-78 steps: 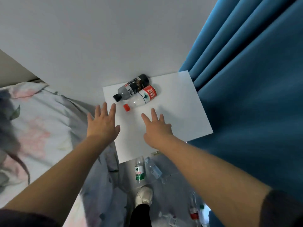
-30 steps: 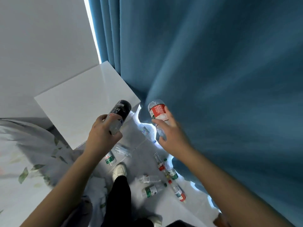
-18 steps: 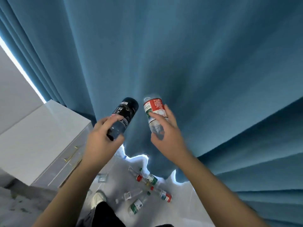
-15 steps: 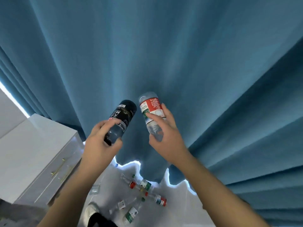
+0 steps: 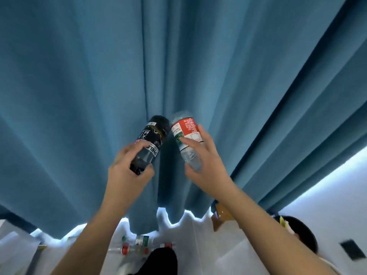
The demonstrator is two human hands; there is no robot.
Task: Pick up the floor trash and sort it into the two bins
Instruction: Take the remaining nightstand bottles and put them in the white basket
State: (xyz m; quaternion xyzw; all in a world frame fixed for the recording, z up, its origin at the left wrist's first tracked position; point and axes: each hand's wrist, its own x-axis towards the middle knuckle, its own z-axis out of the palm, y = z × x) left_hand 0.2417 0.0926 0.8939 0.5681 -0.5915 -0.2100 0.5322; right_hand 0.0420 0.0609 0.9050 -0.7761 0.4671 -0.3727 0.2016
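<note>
The black-labelled bottle [image 5: 151, 138] is held in the air by the left hand [image 5: 129, 175], whose fingers and thumb curl round its neck end, so that the dark cap sits against the palm and the base points up and away from the person. Just to its right the red-labelled bottle [image 5: 185, 132], clear plastic with a red, white and green label, is held the same way by the right hand [image 5: 204, 165]: the thumb lies across the label, the other fingers wrap the far side, and the neck end is hidden in the palm. The two bases lean toward each other and almost touch; whether they actually meet cannot be told. A blue curtain [image 5: 79, 96] hangs in folds behind both hands. Far below them, between the two forearms, several loose bottles [image 5: 140, 240] with red and green caps lie on the pale floor [image 5: 198, 245], beside a dark trouser leg [image 5: 160, 261]. Under the right forearm is a brown cardboard piece [image 5: 221, 215], and further right of that arm a dark round shape [image 5: 303, 233], too blurred to identify.
</note>
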